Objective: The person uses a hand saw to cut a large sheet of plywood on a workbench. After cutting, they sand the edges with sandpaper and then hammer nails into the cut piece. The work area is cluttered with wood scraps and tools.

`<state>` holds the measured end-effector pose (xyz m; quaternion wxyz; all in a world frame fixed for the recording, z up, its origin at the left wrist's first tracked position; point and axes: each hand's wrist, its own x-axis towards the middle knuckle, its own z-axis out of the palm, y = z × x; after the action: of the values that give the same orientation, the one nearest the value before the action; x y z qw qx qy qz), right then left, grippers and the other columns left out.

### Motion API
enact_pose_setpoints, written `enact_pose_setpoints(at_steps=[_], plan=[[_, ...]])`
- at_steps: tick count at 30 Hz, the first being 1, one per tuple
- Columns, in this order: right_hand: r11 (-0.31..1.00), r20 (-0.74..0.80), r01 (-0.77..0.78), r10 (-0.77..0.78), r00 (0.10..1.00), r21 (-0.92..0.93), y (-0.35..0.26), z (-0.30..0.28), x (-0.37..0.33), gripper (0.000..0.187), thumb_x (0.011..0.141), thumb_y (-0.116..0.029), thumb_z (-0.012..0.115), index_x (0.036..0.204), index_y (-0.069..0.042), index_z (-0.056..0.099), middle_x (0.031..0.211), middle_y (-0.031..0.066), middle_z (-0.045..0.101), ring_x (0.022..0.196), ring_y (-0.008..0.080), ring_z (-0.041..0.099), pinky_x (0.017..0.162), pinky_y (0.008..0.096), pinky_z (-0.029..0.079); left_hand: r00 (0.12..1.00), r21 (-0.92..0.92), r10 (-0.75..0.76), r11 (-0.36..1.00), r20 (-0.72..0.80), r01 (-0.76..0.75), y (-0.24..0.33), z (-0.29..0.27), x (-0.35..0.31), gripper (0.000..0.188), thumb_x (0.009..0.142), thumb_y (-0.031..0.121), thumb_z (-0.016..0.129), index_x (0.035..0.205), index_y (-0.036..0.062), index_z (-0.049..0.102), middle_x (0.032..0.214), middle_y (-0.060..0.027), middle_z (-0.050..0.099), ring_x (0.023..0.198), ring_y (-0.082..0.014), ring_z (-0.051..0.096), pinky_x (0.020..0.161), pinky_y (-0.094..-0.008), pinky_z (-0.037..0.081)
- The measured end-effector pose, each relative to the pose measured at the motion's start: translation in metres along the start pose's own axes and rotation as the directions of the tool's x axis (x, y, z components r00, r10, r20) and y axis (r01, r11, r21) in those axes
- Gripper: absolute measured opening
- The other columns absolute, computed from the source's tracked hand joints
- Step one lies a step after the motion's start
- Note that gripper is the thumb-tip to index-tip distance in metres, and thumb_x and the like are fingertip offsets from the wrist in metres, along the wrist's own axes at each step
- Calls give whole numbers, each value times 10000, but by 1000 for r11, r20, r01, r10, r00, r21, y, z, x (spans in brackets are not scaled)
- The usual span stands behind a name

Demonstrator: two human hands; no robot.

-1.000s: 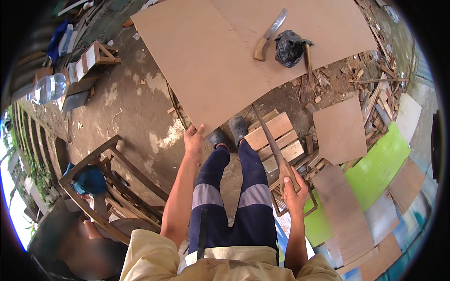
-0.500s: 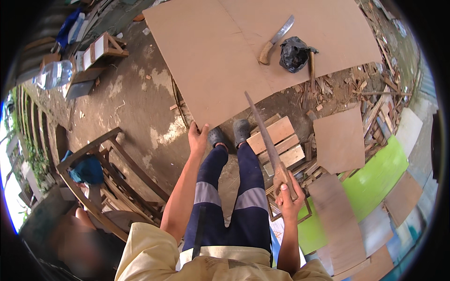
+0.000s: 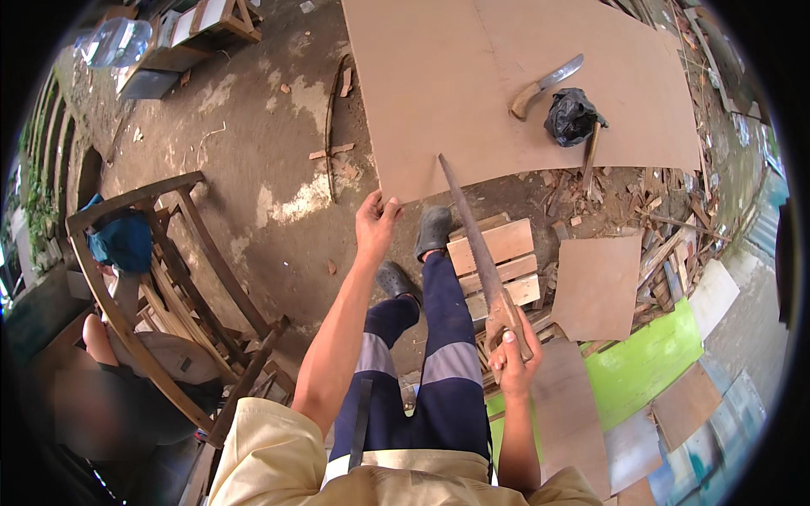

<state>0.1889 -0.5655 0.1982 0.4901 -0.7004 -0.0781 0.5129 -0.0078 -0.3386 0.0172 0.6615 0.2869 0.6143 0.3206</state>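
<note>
A large brown board [image 3: 422,101] lies in front of me, and my left hand [image 3: 378,223] pinches its near left corner between thumb and fingers. My right hand [image 3: 515,358] is closed round the wooden handle of a handsaw [image 3: 474,240]. The saw's long, narrowing blade points away from me, its tip appearing over the board's near edge. On top of the board rest a large knife [image 3: 547,83] with a pale handle and a crumpled black plastic bag [image 3: 570,116]. Beside the bag, a hammer [image 3: 592,152] has its wooden handle sticking out past the near edge.
A wooden frame [image 3: 215,244] stands at left, close to a seated person [image 3: 126,396]. Slatted wood [image 3: 498,261] lies by my right foot. Scrap boards, a green sheet [image 3: 645,354] and wood debris cover the right side. A clear water jug [image 3: 118,42] is far left.
My view has turned left, so the board appears farther right. My left foot has shifted back behind the right one. Both hands keep their hold on the board and the saw.
</note>
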Motion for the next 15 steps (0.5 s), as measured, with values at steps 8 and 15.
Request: enact_pose_setpoints(at_steps=[8, 15], plan=[[989, -36, 34, -29, 999, 143, 43, 29, -25, 525, 1037, -213, 545, 1491, 36, 461, 594, -9, 418, 483, 105, 430, 503, 292, 448, 999, -55, 32, 998, 37, -30, -3, 4, -9, 388, 1053, 211, 594, 1309, -79, 563, 1139, -142, 721, 995, -191, 715, 851, -305, 590], [990, -32, 19, -14, 999, 141, 59, 47, -50, 543, 1040, -221, 552, 1509, 28, 438, 613, -2, 430, 519, 116, 451, 528, 310, 470, 997, -61, -38, 998, -61, 35, -8, -30, -20, 405, 1056, 269, 580, 1263, -77, 615, 1138, -159, 724, 1030, -231, 716, 904, -357, 582]])
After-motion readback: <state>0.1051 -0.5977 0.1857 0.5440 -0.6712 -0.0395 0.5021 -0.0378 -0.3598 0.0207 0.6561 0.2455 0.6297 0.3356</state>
